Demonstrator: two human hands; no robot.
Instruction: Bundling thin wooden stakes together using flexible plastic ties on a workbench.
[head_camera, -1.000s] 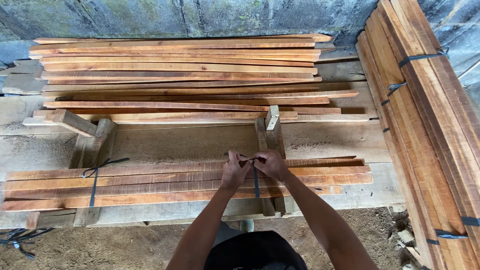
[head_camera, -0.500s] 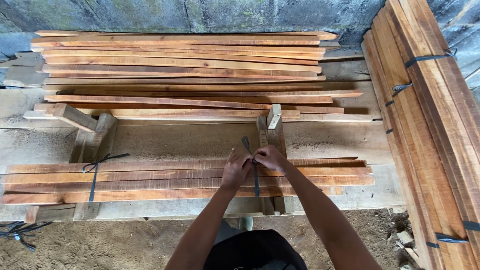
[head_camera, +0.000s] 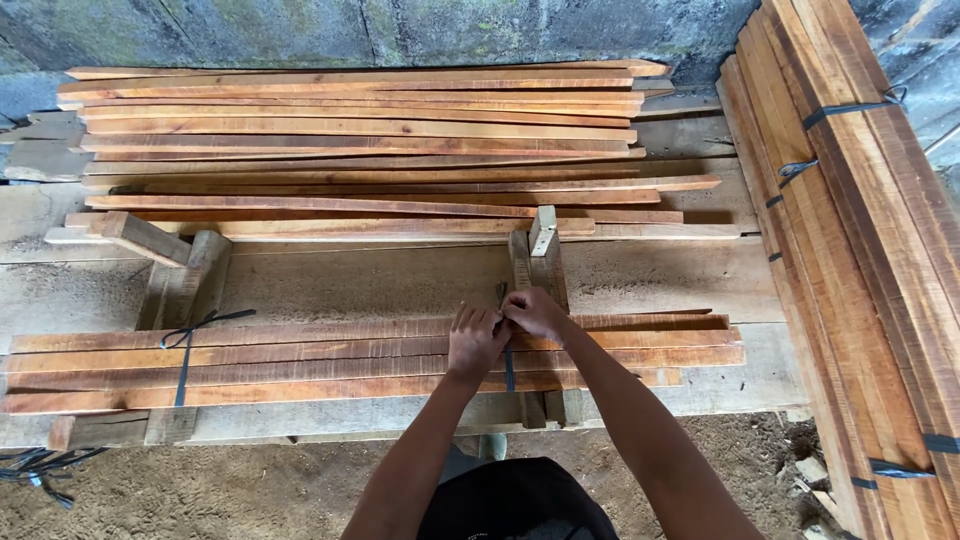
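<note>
- The left hand (head_camera: 474, 341) lies knuckles-up on a bundle of reddish-brown wooden slats (head_camera: 330, 360), fingers curled and pinched at the top of a dark strap (head_camera: 509, 368) that runs across the bundle.
- The right hand (head_camera: 536, 312) sits touching the left one, just beyond it, its fingers closed on the same strap's upper end; a short dark tail of the strap pokes up just past the fingertips.
- Both hands are closed narrowly on the strap; whether they grip a knot or a loose end cannot be told, as the fingers hide it.
- Straight below the hands, the strap drops over the near slats toward the person.
- Far out along the bundle, to the left of the hands, a second dark strap (head_camera: 185, 350) is already tied round the slats, its loose ends sticking up.
- Under the bundle, right beneath the grip, a wooden block support (head_camera: 545, 262) stretches away from the hands; another support (head_camera: 185, 285) lies under the tied end.
- Beyond the hands, a loose pile of slats (head_camera: 360, 140) lies against a stone wall (head_camera: 400, 30).
- Well to the right of the hands, strapped bundles of slats (head_camera: 860, 250) are stacked.
</note>
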